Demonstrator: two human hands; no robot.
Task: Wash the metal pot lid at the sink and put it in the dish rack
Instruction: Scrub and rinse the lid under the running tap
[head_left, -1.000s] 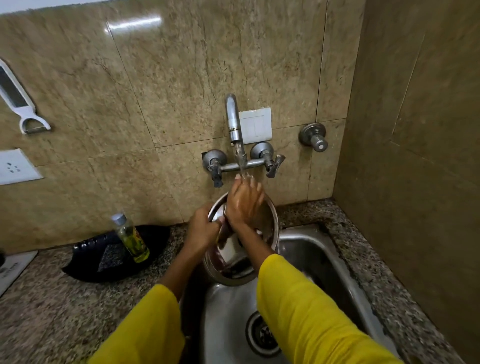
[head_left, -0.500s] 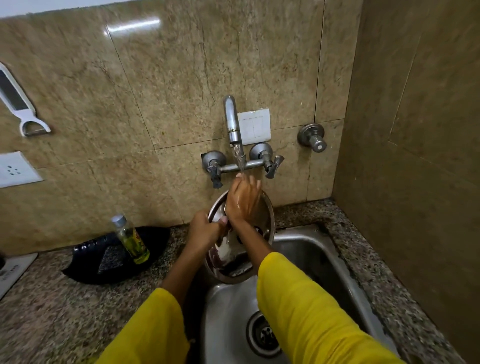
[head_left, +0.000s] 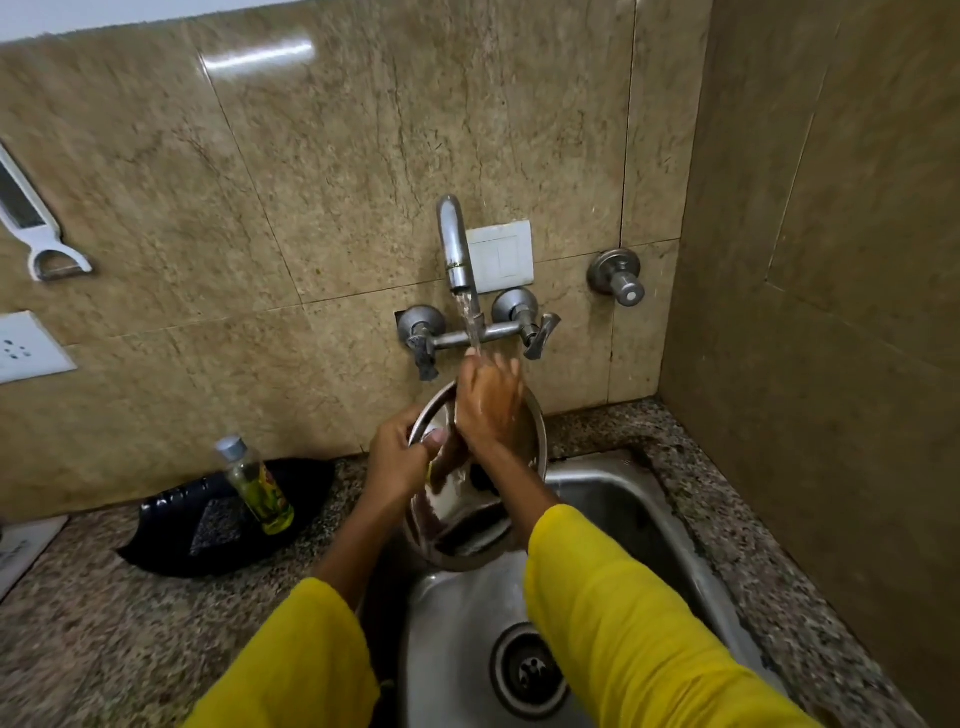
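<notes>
The round metal pot lid (head_left: 467, 525) is held tilted on edge over the steel sink (head_left: 613, 499), under the running tap (head_left: 454, 244). My left hand (head_left: 397, 460) grips the lid's left rim, thumb on the inner face. My right hand (head_left: 488, 397) lies flat against the lid's upper part, fingers spread, with the water stream falling on its fingertips. The lid's upper right part is hidden behind my right hand. No dish rack is in view.
A small bottle of yellow-green liquid (head_left: 257, 486) stands on a black tray (head_left: 208, 525) with a scrub pad on the granite counter at left. Tap valves (head_left: 421, 327) and a wall knob (head_left: 618, 278) stick out of the tiled wall. A side wall closes the right. The sink drain (head_left: 530, 670) lies below.
My right hand has slid slightly up the lid toward the water stream. The lid stays tilted in my left hand's grip.
</notes>
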